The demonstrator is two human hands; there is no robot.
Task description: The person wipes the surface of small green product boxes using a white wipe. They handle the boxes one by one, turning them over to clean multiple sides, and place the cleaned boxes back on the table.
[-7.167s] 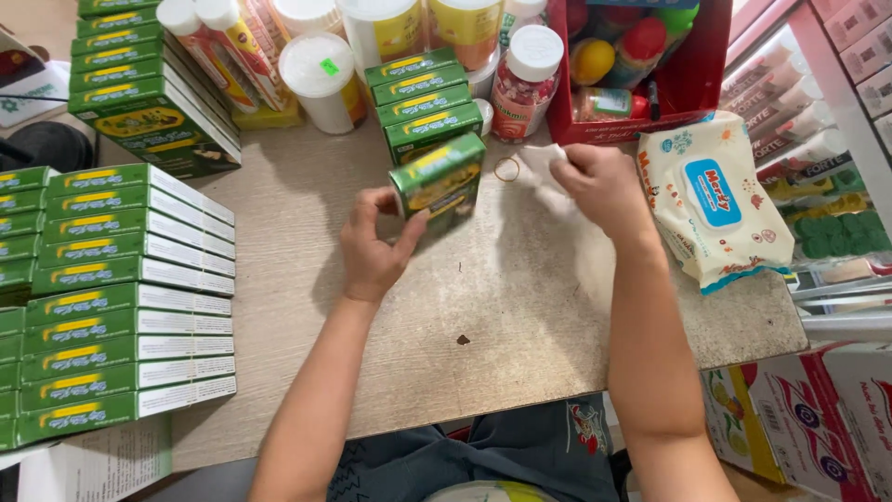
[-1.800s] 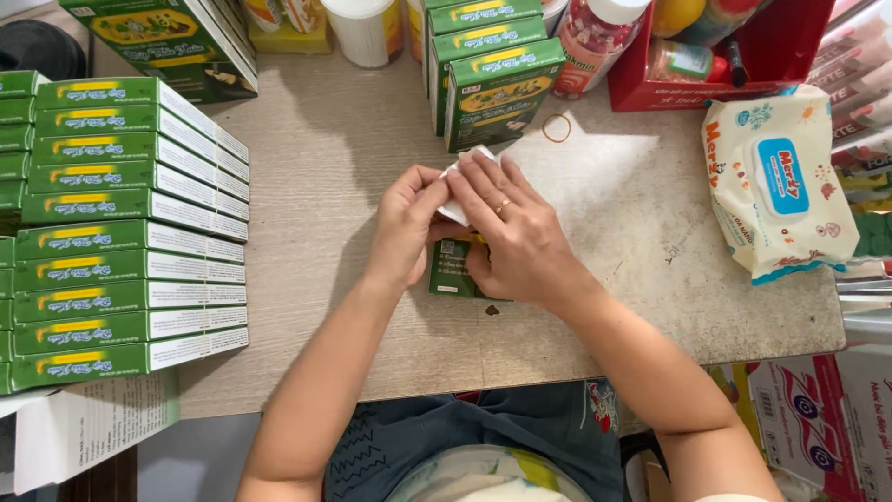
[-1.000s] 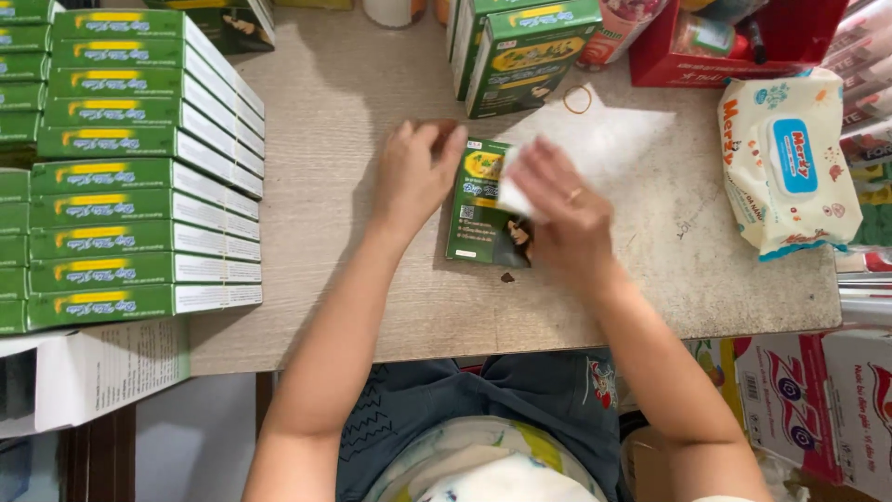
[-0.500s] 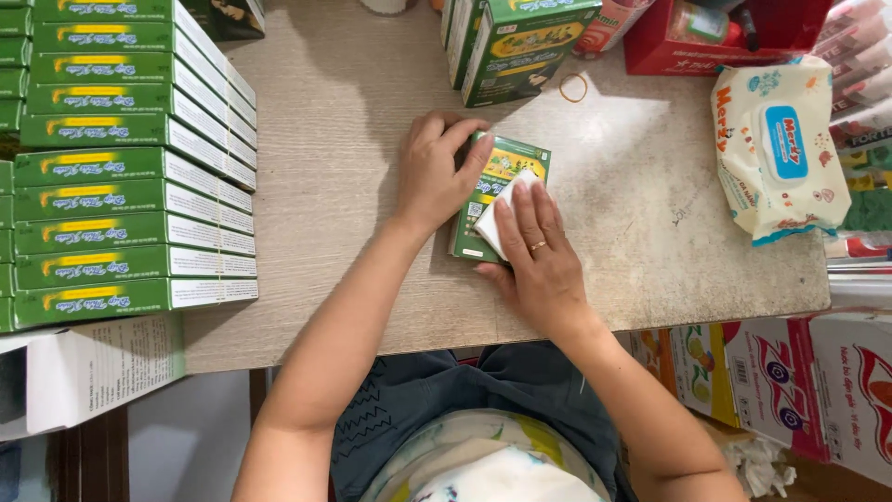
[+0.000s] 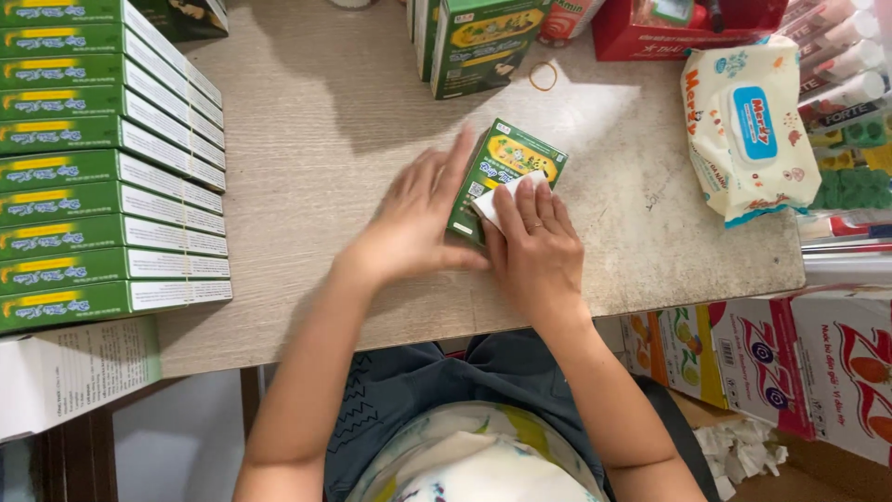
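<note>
Green carton (image 5: 509, 165) w/ yellow panel lies flat, white slip (image 5: 499, 198) on it.

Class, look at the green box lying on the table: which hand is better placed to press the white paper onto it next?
Probably the right hand: its fingers already rest on the white paper, while the left hand steadies the green box.

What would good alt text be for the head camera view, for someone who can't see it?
Two bare hands work on a small green box lying on a wooden table: the left hand steadies its side while the right hand presses a folded white paper onto it. A stack of green boxes sits at left, a wet wipes pack at right.
</note>
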